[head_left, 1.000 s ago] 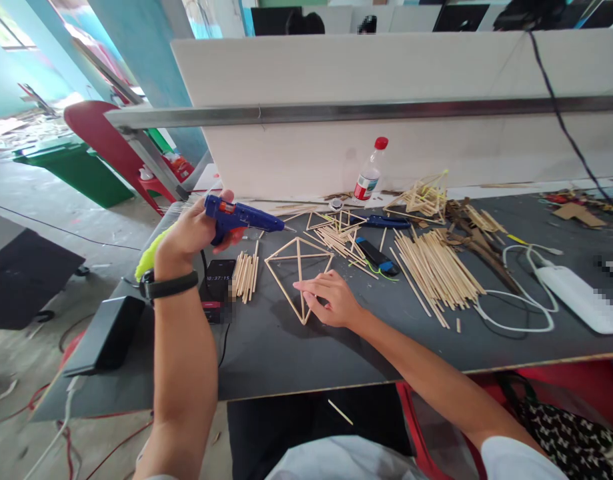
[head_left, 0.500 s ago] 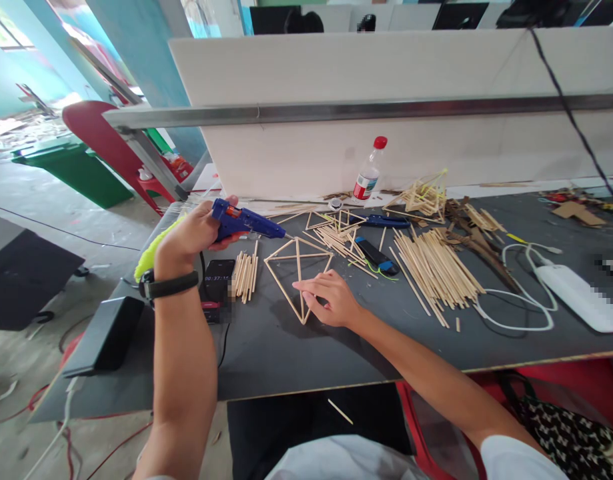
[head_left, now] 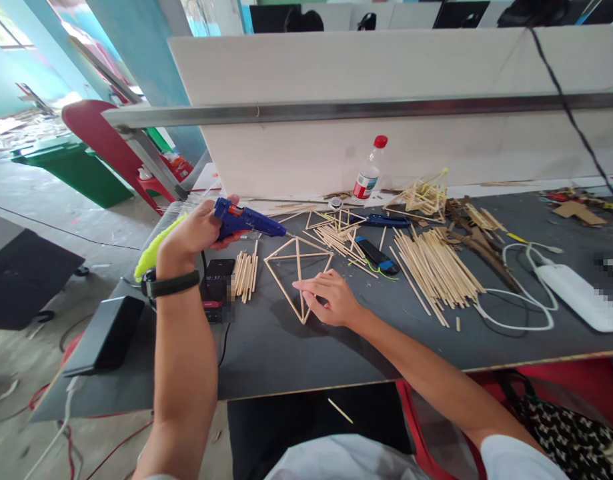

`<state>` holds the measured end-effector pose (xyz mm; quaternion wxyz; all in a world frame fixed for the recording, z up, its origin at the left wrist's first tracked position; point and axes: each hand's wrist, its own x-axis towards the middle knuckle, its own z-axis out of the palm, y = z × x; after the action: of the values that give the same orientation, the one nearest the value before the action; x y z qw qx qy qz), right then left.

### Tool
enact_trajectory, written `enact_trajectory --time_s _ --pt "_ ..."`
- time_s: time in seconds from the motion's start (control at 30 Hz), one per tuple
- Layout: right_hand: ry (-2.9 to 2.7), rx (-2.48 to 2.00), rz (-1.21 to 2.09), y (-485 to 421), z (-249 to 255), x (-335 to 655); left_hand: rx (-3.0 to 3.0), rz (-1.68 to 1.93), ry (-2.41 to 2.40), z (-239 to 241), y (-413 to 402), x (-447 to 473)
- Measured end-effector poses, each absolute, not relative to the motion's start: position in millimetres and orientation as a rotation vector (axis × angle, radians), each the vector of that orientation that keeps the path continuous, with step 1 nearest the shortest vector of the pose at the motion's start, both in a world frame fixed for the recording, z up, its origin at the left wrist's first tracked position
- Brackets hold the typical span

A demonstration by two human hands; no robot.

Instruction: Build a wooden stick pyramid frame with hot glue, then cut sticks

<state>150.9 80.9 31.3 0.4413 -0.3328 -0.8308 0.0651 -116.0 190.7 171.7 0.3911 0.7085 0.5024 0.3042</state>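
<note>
My left hand [head_left: 202,230] is wrapped round the handle of a blue glue gun [head_left: 253,221]. The gun's nozzle tip points right, at or just over the far top joint of a stick frame [head_left: 285,289]. Thin wooden sticks form this frame, a pyramid-like shape on the grey table. With its fingers closed on one of the frame's sticks near the middle, my right hand [head_left: 331,298] steadies the frame from the right side. Whether glue is coming out is too small to tell.
Stick bundles [head_left: 439,277] lie right, with a smaller bundle [head_left: 245,275] left beside a phone [head_left: 219,279]. Behind are a bottle [head_left: 369,172], blue pliers [head_left: 381,221] and a yellowish stick model [head_left: 423,195]. A white power strip [head_left: 581,297] and cable lie far right.
Almost nothing differs. The glue gun and my left hand have shifted very slightly right, while my right hand and the stick frame stay in place.
</note>
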Motion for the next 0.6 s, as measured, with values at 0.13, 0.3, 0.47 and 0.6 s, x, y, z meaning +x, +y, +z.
enact_trajectory --time_s 0.13,0.3,0.47,0.6 --pt "-2.072 -0.837 0.168 80.8 31.8 151.0 1.759 0.787 1.265 173.9 188.2 -112.1" --pt "-2.063 -0.84 0.166 81.1 30.2 150.9 1.715 0.806 1.245 178.0 185.4 -107.0" --pt "-2.073 -0.861 0.171 81.6 28.7 151.0 1.726 0.779 1.234 175.0 188.8 -109.2" --pt "-2.077 -0.858 0.17 81.6 28.7 150.9 1.781 0.748 1.206 172.3 191.7 -111.7"
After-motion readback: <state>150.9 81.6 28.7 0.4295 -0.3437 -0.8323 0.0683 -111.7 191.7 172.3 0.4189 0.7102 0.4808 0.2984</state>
